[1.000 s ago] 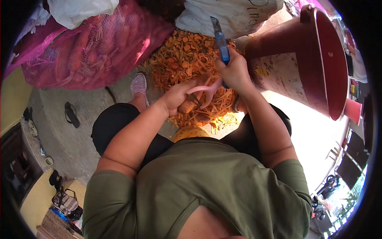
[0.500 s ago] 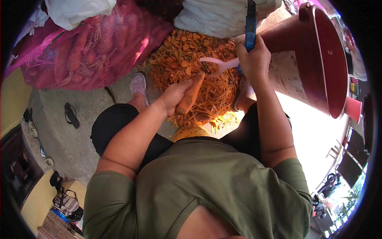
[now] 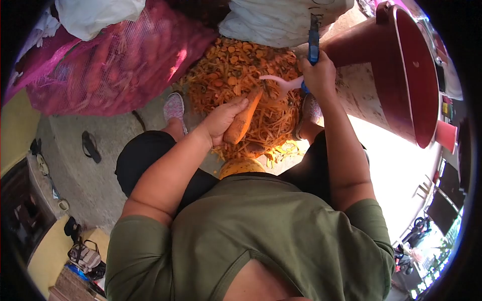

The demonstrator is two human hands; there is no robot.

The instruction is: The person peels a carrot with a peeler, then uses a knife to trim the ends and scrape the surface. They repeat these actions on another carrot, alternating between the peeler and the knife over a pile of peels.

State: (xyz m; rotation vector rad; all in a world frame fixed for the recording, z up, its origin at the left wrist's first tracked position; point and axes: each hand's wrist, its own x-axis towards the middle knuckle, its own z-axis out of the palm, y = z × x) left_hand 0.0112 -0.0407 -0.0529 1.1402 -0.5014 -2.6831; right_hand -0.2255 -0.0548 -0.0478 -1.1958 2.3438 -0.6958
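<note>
An orange carrot (image 3: 244,119) is in my left hand (image 3: 225,119), tilted with its upper end pointing up and right. My right hand (image 3: 320,74) is wrapped round a tool with a blue handle (image 3: 314,50) and a dark upper part. From that fist a pale pink forked piece (image 3: 285,84) sticks out to the left, apart from the carrot. Whether it belongs to the blue tool I cannot tell. Below both hands lies a heap of orange peelings and cut pieces (image 3: 231,70), between my feet.
A pink mesh sack of carrots (image 3: 115,65) lies at the upper left. White sacking (image 3: 271,22) is beyond the heap. A large dark red tub (image 3: 371,50) lies tilted at the right, with a pink container (image 3: 446,136) beside it. One dark sandal (image 3: 91,146) is on the floor, left.
My right hand has shifted slightly left and down with the tool and pink piece. The carrot has turned a little in my left hand, its upper end moving slightly right.
</note>
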